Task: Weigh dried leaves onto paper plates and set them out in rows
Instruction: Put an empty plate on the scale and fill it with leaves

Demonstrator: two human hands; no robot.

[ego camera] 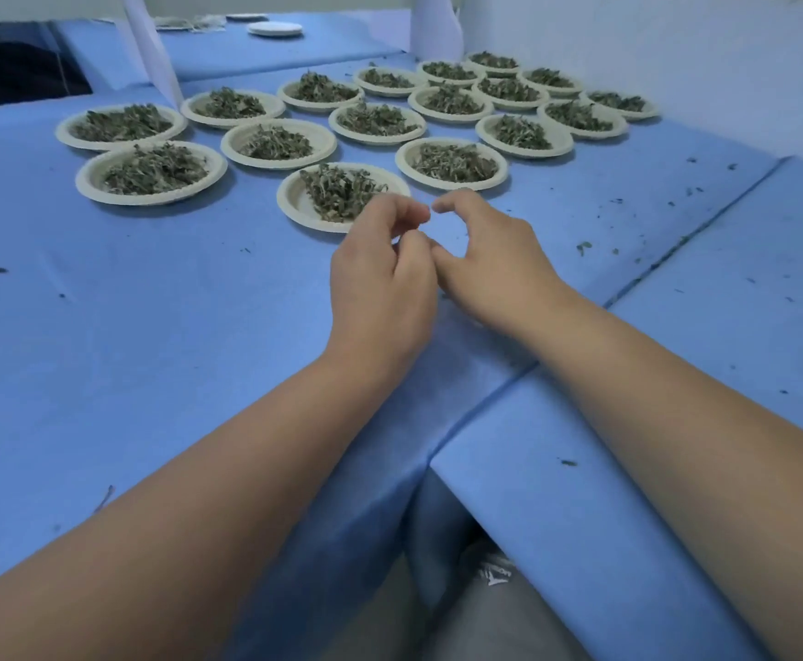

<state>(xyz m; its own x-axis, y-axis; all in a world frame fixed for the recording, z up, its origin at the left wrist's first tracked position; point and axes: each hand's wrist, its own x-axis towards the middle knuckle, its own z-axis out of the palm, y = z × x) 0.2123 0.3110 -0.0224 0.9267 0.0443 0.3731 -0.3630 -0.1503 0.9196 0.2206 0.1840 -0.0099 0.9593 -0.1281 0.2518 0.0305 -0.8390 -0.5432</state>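
Smooth blue cloth (pixel 151 326) covers the tables. Round, off-white paper plates (pixel 86 179) with ridged rims stand in rows, each heaped with crinkled grey-green dried leaves (pixel 151 169). The left hand (pixel 380 279) and right hand (pixel 490 264) hover at the nearest plate (pixel 290 205), fingers curled and tips nearly meeting. Whether they pinch anything, I cannot tell. Leaf crumbs (pixel 583 248) dot the cloth.

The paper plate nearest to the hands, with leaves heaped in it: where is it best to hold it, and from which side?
Grip the nearest plate by its raised rim, on two opposite sides, coming from the near edge. It is shallow and lies flat, with loose leaves heaped inside, so a level hold probably keeps them in.
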